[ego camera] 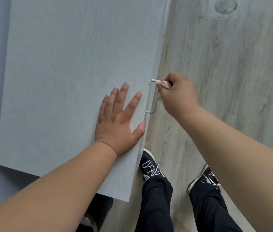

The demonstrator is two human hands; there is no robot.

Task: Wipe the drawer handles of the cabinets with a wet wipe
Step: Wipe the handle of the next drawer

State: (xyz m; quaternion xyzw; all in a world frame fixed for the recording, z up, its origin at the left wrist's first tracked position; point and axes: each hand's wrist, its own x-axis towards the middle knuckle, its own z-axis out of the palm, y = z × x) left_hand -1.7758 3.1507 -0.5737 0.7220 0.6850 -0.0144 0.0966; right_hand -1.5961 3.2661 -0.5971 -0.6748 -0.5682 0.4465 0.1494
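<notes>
Drawer handle (pixel 156 106), a thin white U-shaped bar, is sticking out from the front edge of the pale wood-grain cabinet (pixel 65 81), and I am looking almost straight down on it. The right hand (pixel 178 96) is sitting at about 2 o'clock from the handle's middle, with its fingers curled and pinching a bunched white wet wipe (pixel 165 84). The wipe is touching the handle at its 12 o'clock end, right by the corner where the bar bends. Part of the bar is passing behind the right hand's knuckles, so I cannot tell how far the wipe is wrapping round it.

The left hand (pixel 120 121) is lying flat on the cabinet top at roughly 8 o'clock from the handle, with fingers straight and spread and holding nothing. Its thumb tip is reaching the cabinet's front edge just below the handle's 6 o'clock end, and its forefinger is pointing towards the bar without touching it.

At 6 o'clock, dark shoes (pixel 149 166) with white laces are standing on the grey plank floor (pixel 224 81).
</notes>
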